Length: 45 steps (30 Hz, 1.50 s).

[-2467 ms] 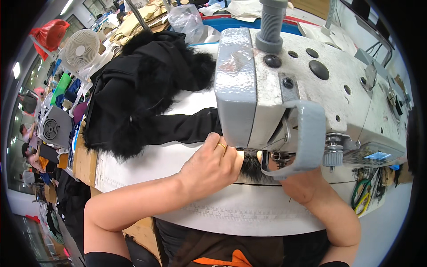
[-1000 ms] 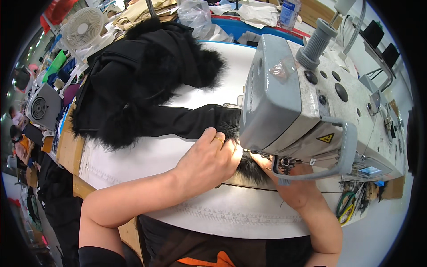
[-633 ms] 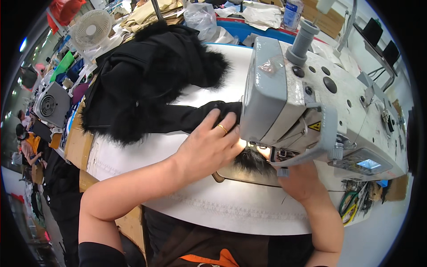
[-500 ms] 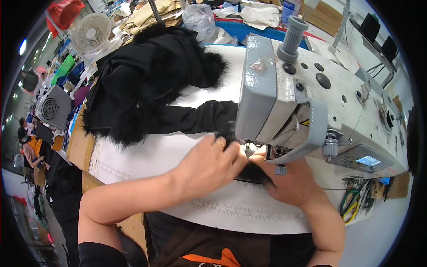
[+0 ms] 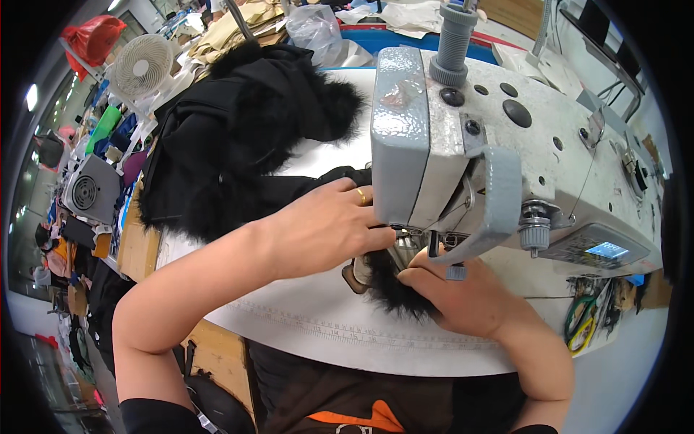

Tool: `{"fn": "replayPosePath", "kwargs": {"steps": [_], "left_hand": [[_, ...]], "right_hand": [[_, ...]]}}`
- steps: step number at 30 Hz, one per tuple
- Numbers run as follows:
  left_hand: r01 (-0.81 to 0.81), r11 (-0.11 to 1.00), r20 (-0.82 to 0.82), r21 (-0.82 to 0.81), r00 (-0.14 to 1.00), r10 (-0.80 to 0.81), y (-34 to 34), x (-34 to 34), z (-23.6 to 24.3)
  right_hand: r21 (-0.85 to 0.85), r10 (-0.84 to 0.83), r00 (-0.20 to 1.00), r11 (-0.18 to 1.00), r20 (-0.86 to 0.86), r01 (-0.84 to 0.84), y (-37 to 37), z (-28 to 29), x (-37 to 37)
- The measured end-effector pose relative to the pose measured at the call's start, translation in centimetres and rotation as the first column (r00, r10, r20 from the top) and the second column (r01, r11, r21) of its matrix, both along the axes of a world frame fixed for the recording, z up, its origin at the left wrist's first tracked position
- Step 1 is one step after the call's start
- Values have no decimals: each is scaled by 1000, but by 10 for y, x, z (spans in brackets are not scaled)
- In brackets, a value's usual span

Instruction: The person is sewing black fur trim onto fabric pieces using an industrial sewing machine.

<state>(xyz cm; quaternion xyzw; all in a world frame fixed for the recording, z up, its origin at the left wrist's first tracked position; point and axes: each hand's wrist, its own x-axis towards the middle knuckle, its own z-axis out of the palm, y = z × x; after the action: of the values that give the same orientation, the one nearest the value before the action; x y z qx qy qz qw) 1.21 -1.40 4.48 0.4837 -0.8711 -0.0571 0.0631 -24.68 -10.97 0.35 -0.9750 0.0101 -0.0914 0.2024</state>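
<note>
A black garment with fluffy fur trim (image 5: 217,137) lies heaped on the left of the sewing table. Its dark strip runs right, behind my left hand, to the sewing machine (image 5: 401,137). My left hand (image 5: 332,224), wearing a ring, is closed on the strip just left of the presser foot, its fingertips partly hidden by the machine head. In front of the needle area, a furry black edge (image 5: 397,289) hangs toward me. My right hand (image 5: 463,293) pinches that edge beside the presser foot, partly behind the machine's grey guard (image 5: 502,195).
Green- and yellow-handled scissors (image 5: 580,325) lie at the right table edge. A small lit display (image 5: 606,250) is on the machine. Beyond the table stand a white fan (image 5: 141,66), brown paper (image 5: 238,29) and a clear plastic bag (image 5: 314,32). A ruler scale (image 5: 347,334) marks the front edge.
My left hand has shifted left and up from the needle area. The furry edge in front of the presser foot now shows more, and a brownish tab is visible beside it. The view has shifted slightly.
</note>
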Motion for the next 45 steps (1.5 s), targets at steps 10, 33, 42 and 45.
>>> {"fn": "replayPosePath", "kwargs": {"steps": [10,33,42,45], "left_hand": [[17,926,371,-377,919,134,11,-17,-29],[8,901,230,-434,968,102,19,-17,-37],[73,932,357,-356,932,63,28,-28,-38],[113,907,469,-406,878,101,31,-35,-37]], "right_hand": [[-200,-273,960,946,-67,255,-7,-7,-11],[-235,-208,957,938,201,253,-6,-10,-5],[-66,-311,950,948,18,312,-6,-10,-6],[-243,-213,971,942,105,233,-2,-1,-5]]}}
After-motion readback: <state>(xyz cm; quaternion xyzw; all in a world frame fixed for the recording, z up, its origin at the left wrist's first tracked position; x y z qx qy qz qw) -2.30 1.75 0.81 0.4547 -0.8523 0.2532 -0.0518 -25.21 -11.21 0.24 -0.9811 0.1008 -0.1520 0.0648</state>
